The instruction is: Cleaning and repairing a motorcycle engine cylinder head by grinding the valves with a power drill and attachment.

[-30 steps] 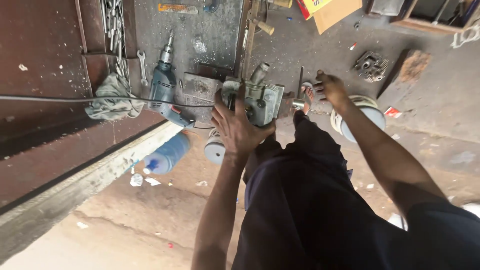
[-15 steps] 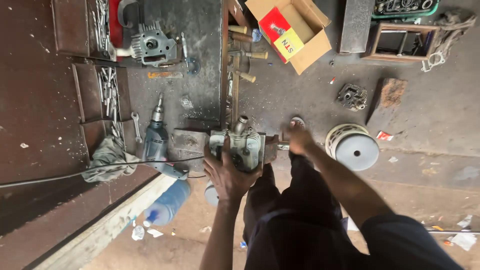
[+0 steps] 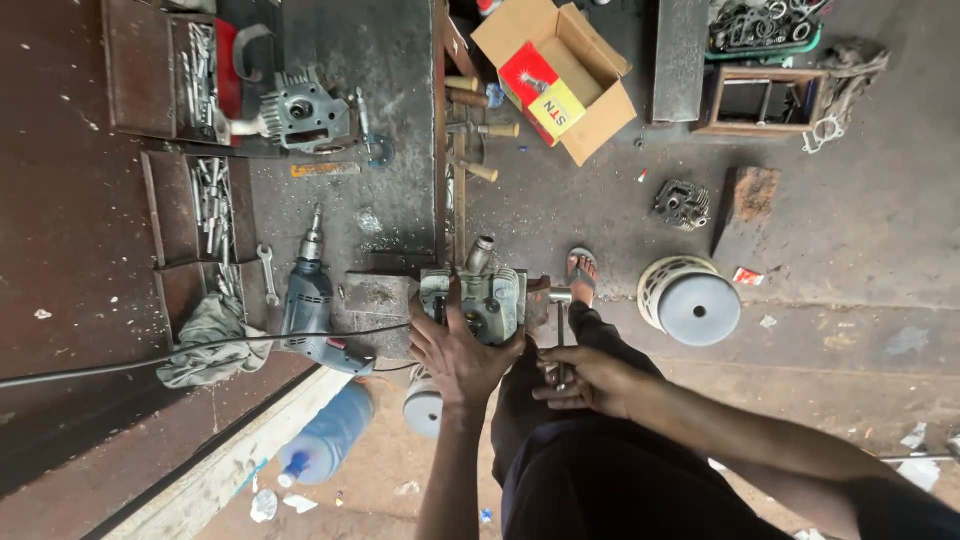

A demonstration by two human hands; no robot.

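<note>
Bare forearms, dark trousers [image 3: 600,480]; sandal [image 3: 581,268] on one foot; no sleeves visible
</note>
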